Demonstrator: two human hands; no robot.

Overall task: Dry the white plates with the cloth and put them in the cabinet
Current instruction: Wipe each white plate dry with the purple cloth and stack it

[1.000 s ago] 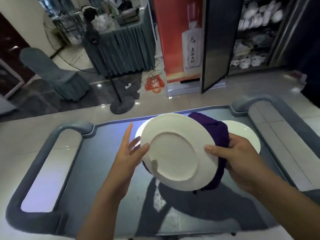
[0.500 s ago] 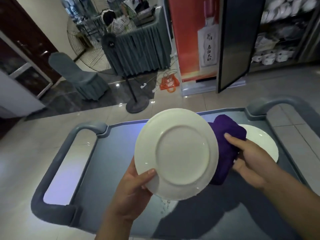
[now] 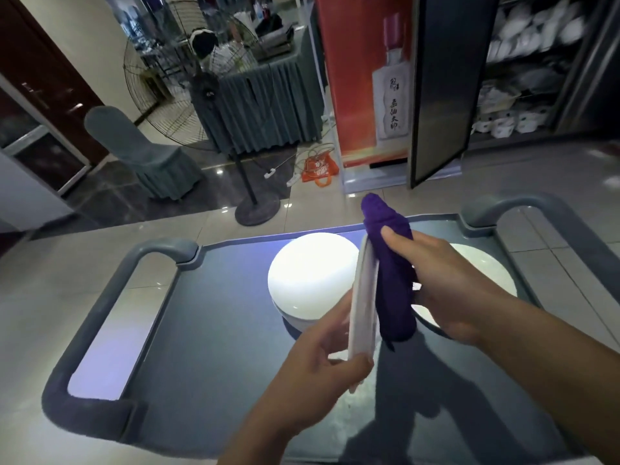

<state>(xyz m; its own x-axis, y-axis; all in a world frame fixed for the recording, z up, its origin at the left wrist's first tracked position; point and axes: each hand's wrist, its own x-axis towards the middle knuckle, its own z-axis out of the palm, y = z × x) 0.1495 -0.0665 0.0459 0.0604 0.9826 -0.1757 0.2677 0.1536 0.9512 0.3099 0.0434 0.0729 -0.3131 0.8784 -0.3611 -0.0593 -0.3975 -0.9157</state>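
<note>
My left hand (image 3: pixel 322 360) grips the lower rim of a white plate (image 3: pixel 364 297), which stands on edge and faces right, above the grey cart (image 3: pixel 214 330). Against the plate's right face, my right hand (image 3: pixel 446 283) holds a folded purple cloth (image 3: pixel 394 273). A stack of white plates (image 3: pixel 312 273) sits on the cart just behind the held one. Another white plate (image 3: pixel 486 270) lies flat to the right, partly hidden by my right hand. The cabinet (image 3: pixel 523 68) stands at the far right with its dark door (image 3: pixel 443 85) swung open and white crockery on its shelves.
The cart has raised grey handles at the left (image 3: pixel 87 323) and back right (image 3: pixel 503 209). Beyond it stand a floor fan (image 3: pixel 208 105), a covered chair (image 3: pixel 141 152), a draped table (image 3: pixel 265 102), a red banner (image 3: pixel 369 78) and an orange bag (image 3: pixel 318 169) on the tiled floor.
The held plate has turned from showing its underside to standing edge-on. My right hand has brought the cloth onto its right face, and the stack behind has come into view.
</note>
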